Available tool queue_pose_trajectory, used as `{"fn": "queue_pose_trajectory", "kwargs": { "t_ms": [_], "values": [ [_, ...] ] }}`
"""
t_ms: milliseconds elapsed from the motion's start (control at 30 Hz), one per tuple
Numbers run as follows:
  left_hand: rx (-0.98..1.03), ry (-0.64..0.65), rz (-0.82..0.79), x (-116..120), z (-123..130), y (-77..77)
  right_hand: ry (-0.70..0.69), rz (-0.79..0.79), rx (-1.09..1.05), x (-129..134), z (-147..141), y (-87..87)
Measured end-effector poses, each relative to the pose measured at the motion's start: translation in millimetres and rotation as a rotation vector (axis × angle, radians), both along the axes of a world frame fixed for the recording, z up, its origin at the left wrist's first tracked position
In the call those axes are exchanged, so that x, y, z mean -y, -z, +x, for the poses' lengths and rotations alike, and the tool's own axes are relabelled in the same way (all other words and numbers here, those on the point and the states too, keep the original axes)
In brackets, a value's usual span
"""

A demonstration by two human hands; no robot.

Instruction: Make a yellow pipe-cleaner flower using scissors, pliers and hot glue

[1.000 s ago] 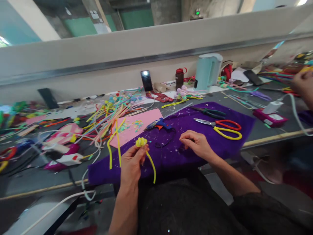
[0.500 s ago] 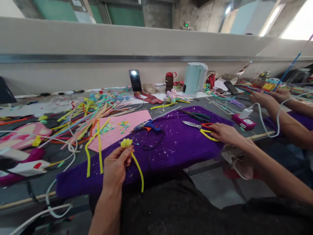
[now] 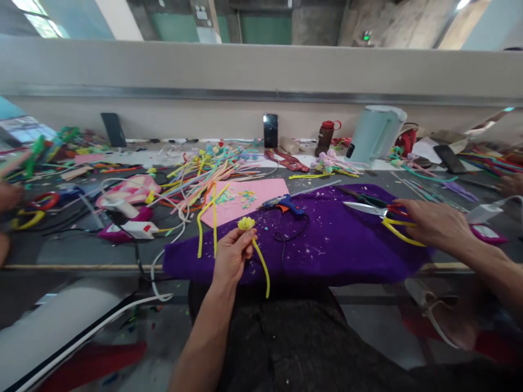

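A yellow pipe cleaner (image 3: pixel 262 262) is pinched in my left hand (image 3: pixel 232 253), its curled, bunched end (image 3: pixel 245 224) standing above the fingertips and the tail hanging down. On the right of the purple cloth (image 3: pixel 327 256), my right hand (image 3: pixel 433 222) grips scissors (image 3: pixel 370 209) by the red handle. The yellow handle loop sits apart from the red one, and the blades point left. Between the hands lies a blue glue gun (image 3: pixel 286 204). Dark-handled pliers (image 3: pixel 365 197) rest behind the scissors.
A pink sheet (image 3: pixel 269 190) carries small cut bits, with two yellow pipe cleaners (image 3: pixel 214 234) over its left edge. Many coloured stems (image 3: pixel 212 179) lie behind. A phone (image 3: pixel 270 130), brown bottle (image 3: pixel 324 139) and kettle (image 3: pixel 376 135) stand at the back. White cables trail left. Other people's hands show at both sides.
My view has turned left, so the table appears shifted right. My right hand has taken a firmer hold on the scissors, whose handles look wider apart. The left hand still holds the yellow pipe cleaner.
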State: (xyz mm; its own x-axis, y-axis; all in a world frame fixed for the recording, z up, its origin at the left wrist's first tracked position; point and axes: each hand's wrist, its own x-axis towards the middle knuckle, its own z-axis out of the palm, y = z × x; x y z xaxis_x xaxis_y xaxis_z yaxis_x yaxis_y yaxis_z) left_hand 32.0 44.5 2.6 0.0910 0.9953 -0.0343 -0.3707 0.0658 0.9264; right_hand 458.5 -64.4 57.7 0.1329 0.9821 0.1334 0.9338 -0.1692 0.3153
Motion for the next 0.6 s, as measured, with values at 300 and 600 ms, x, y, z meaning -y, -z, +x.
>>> {"fn": "queue_pose_trajectory", "kwargs": {
  "t_ms": [300,600],
  "values": [
    [0.050,-0.017,-0.004,1.9,-1.4,-0.9,0.023,-0.057,-0.036,28.2,3.9,20.5],
    [0.064,-0.044,0.008,-1.4,0.1,-1.2,0.183,0.156,-0.123,55.2,-0.9,-15.4]
  ]
}}
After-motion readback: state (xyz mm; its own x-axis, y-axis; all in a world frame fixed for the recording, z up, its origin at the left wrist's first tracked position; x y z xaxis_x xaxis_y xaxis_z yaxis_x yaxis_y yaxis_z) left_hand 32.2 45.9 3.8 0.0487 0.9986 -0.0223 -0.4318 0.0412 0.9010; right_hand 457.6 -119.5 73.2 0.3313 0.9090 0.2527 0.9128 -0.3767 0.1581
